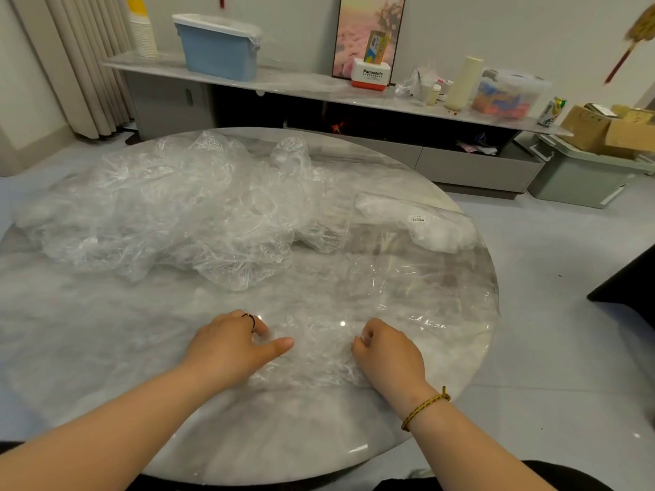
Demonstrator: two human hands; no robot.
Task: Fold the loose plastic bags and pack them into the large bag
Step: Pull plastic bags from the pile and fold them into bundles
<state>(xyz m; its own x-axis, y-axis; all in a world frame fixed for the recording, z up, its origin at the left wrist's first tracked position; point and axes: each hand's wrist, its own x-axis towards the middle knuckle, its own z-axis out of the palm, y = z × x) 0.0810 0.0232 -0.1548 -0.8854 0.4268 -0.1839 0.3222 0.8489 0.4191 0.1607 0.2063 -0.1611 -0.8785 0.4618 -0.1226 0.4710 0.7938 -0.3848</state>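
Plastic, clear and crumpled, is spread on the near part of the round marble desk [106, 349]: one loose bag [315, 352] is gripped at its left edge by the left hand [234, 343], fingers curled and thumb stretched out over it, and pinched at its right edge by the curled fingers of the right hand [388, 352]. A heap of loose bags [170, 214] is piled further back on the left. The large bag [407, 264] is laid flat on the right, just beside the heap.

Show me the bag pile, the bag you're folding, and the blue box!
bag pile [170, 210]: head view, middle of the crumpled heap.
bag [319, 352]: head view, its wrinkled middle.
blue box [219, 54]: head view, its front wall.
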